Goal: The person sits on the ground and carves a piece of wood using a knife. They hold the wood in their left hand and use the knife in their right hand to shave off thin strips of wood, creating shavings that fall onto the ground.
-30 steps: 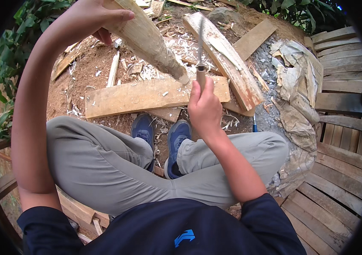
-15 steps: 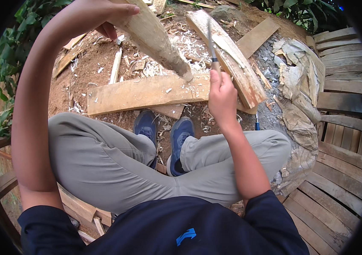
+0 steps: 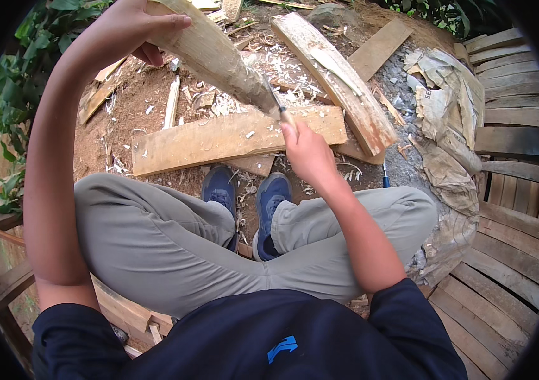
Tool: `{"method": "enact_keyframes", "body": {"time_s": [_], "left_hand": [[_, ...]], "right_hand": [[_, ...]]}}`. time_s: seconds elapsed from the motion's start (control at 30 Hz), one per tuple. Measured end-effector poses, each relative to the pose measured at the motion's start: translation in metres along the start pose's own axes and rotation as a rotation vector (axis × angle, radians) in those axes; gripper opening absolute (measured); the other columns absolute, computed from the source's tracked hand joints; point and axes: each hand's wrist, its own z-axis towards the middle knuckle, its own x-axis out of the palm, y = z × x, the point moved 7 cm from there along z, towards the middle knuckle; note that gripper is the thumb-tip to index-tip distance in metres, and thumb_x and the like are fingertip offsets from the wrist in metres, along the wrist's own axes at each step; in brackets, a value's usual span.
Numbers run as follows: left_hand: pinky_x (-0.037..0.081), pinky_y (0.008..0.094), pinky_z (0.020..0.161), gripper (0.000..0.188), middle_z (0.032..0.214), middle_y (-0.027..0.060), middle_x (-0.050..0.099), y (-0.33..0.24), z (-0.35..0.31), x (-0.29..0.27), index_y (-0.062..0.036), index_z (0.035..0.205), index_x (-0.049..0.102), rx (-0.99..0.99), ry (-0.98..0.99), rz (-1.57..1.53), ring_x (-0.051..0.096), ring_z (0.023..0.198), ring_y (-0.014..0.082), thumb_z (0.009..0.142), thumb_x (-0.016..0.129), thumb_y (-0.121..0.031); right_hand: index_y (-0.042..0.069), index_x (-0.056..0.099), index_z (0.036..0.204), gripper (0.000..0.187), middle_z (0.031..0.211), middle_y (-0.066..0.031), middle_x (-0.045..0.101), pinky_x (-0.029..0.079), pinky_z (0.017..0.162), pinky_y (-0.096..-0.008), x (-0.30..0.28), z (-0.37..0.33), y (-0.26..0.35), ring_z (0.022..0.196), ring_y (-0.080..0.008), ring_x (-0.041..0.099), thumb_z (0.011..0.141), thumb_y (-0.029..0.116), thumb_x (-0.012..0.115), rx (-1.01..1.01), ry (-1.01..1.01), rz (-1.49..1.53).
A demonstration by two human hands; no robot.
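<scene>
My left hand is closed round the upper end of a thick pale piece of wood, its thumb lying on top. The wood slants down to the right, and its narrowed, rough lower end comes down by a flat plank on the ground. In my right hand is the handle of a knife. The blade lies against the right side of the wood close to its lower end. Part of the knife handle is hidden by my fingers.
A long thick timber slants at the right, with a short board behind it. A blue-handled tool stands near my knee. Wood shavings litter the soil. Crumpled paper sacking and a slatted wooden structure lie farther right.
My right hand has swung the knife down and left, from upright beside the timber onto the wood's lower end. My left hand still holds the wood, shifted slightly.
</scene>
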Motion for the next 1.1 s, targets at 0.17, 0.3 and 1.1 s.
{"method": "enact_keyframes", "body": {"time_s": [0.17, 0.3, 1.1], "left_hand": [[0.063, 0.0330, 0.057, 0.069, 0.116, 0.0213, 0.065, 0.001, 0.005, 0.000, 0.0052, 0.145, 0.031, 0.023, -0.012, 0.018, 0.072, 0.090, 0.0254, 0.092, 0.073, -0.008], [0.060, 0.0251, 0.054, 0.073, 0.098, 0.0138, 0.070, 0.011, 0.003, 0.001, 0.0006, 0.145, 0.042, 0.181, -0.046, 0.101, 0.070, 0.066, 0.0139, 0.090, 0.077, -0.032], [0.061, 0.0279, 0.058, 0.086, 0.104, 0.0165, 0.071, 0.029, 0.005, -0.008, -0.0042, 0.154, 0.035, 0.018, -0.013, 0.100, 0.072, 0.075, 0.0161, 0.086, 0.083, -0.029]], "right_hand": [[0.003, 0.061, 0.101, 0.039, 0.073, -0.0211, 0.065, 0.049, 0.068, -0.0480, -0.037, -0.005, 0.011, 0.077, -0.0421, 0.067, 0.106, 0.040, 0.048, 0.032, -0.184, 0.345], [0.001, 0.060, 0.103, 0.041, 0.069, -0.0183, 0.063, 0.047, 0.063, -0.0428, -0.020, -0.003, 0.003, 0.069, -0.0355, 0.065, 0.107, 0.040, 0.047, 0.014, -0.174, 0.209], [0.002, 0.056, 0.087, 0.044, 0.061, -0.0110, 0.054, 0.043, 0.053, -0.0386, -0.068, -0.008, 0.013, 0.053, -0.0221, 0.056, 0.110, 0.036, 0.041, -0.103, -0.456, 0.787]]}}
